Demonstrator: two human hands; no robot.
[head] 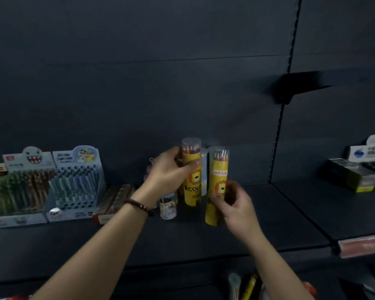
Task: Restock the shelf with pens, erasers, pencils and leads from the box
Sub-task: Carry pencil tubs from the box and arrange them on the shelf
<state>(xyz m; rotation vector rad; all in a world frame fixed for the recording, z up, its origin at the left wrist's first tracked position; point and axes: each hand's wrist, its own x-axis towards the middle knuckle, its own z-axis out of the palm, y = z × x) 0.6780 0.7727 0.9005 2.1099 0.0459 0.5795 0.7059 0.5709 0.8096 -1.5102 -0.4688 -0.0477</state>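
Both hands are up at the dark shelf (pixel 268 213); the left hand (pixel 169 169) wraps its fingers round the upper part of one yellow pencil tube (pixel 192 176), upright near the back; the right hand (pixel 232 204) pinches the lower part of a second yellow tube (pixel 218 180) just right of it and nearer; pen display boxes (pixel 74 182) stand to the far left; a small tub (pixel 168 206) sits below the left wrist.

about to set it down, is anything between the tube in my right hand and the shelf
Nothing visible: the shelf under the right hand and its yellow tube is bare. The left hand holds a second tube close beside it.
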